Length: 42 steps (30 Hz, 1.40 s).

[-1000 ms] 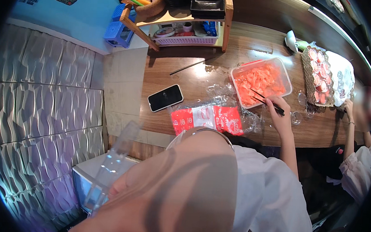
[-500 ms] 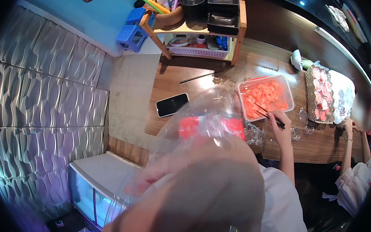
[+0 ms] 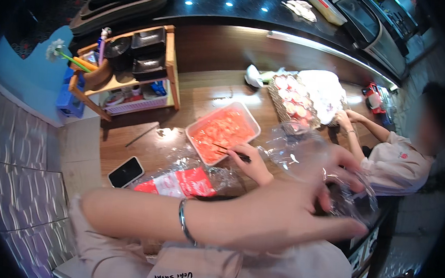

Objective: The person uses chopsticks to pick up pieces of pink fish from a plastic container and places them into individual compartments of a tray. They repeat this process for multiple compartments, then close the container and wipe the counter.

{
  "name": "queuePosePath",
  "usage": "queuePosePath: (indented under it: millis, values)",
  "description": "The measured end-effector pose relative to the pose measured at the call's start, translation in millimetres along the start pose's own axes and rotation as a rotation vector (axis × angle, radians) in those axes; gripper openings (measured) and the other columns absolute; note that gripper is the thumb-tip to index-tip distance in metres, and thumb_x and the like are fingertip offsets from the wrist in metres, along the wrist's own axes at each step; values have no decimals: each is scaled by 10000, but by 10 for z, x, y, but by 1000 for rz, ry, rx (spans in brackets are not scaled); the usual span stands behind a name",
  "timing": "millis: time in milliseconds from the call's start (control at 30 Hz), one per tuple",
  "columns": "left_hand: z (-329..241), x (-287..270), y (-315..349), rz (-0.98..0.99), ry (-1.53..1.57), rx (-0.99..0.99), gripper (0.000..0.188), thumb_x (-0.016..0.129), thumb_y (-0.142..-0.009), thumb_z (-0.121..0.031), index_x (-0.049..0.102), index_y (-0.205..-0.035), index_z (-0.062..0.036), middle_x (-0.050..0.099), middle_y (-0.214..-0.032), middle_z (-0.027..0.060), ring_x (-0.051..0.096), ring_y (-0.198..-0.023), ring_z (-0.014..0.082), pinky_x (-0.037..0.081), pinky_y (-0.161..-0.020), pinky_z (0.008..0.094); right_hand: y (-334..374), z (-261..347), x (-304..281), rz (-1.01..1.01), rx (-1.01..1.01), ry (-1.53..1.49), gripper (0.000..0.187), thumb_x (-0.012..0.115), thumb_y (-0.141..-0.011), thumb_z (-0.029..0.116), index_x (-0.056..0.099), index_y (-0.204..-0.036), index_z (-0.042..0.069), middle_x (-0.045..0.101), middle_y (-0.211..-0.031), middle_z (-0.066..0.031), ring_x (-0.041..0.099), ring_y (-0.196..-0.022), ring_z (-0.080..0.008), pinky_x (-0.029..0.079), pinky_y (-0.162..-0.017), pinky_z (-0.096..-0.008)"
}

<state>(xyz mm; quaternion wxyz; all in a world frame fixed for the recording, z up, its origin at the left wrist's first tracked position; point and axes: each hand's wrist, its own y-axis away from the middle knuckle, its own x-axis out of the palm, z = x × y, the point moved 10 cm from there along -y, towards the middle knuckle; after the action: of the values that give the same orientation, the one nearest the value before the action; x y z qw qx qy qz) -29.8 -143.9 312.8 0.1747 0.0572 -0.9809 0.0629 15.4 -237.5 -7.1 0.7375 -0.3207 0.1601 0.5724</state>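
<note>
My left forearm, with a silver bracelet (image 3: 187,221), stretches rightward across the foreground. My left hand (image 3: 299,210) is blurred, its curled fingers on a crumpled, see-through plastic film (image 3: 303,149) that spreads around it. Beyond that arm, my right hand (image 3: 254,166) grips dark chopsticks (image 3: 223,148), their tips among thin orange-pink pieces (image 3: 223,129). These fill a clear rectangular tub (image 3: 256,125) on the wooden table. Left of my hands lies a red and white packet (image 3: 189,183) with loose clear plastic around it.
A phone (image 3: 126,172) and a thin dark stick (image 3: 141,134) lie at left. A wooden shelf (image 3: 171,59) with black dishes stands behind. At right a co-worker's hands (image 3: 343,118) touch a white bag (image 3: 319,91) beside a textured tray (image 3: 278,99) of red and white pieces.
My left arm has swung from close in front of the view out to the right, bringing the clear film along. The view has turned rightward. The right hand keeps the chopsticks in the tub.
</note>
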Motion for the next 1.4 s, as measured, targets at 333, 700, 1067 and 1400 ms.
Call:
queuePosePath:
  millis: [333, 700, 1067, 1400]
  values:
    - [-467, 350, 41, -48, -80, 252, 568, 775, -767, -216, 502, -1243, -71, 588, -1020, 100, 568, -862, 214, 482, -733, 328, -66, 318, -71, 83, -11, -153, 88, 669, -877, 64, 682, -936, 0, 660, -879, -122, 650, -803, -248, 508, -739, -321]
    - [-318, 438, 49, -35, -126, 227, 573, 769, -773, -223, 497, -1259, -91, 559, -1126, 75, 565, -926, 187, 482, -768, 335, 15, 162, -20, 77, 41, -151, 108, 690, -854, 49, 679, -949, 0, 672, -884, -124, 660, -793, -201, 520, -715, -294]
    - [-141, -78, 353, -205, -123, 226, 578, 763, -779, -230, 492, -1276, -111, 531, -1232, 49, 562, -989, 160, 482, -804, 341, -11, 331, -181, 80, 228, -289, 171, 692, -873, 124, 687, -995, 4, 694, -919, -147, 671, -827, -257, 519, -760, -332]
    - [-952, -981, 1697, -580, 301, 1149, 850, 618, -847, -585, 334, -1397, -3, 478, -1335, 88, 443, -1134, 193, 374, -948, 375, -102, 407, -132, 24, 96, -161, 136, 692, -873, 102, 686, -939, -17, 682, -857, -145, 654, -781, -203, 500, -717, -299]
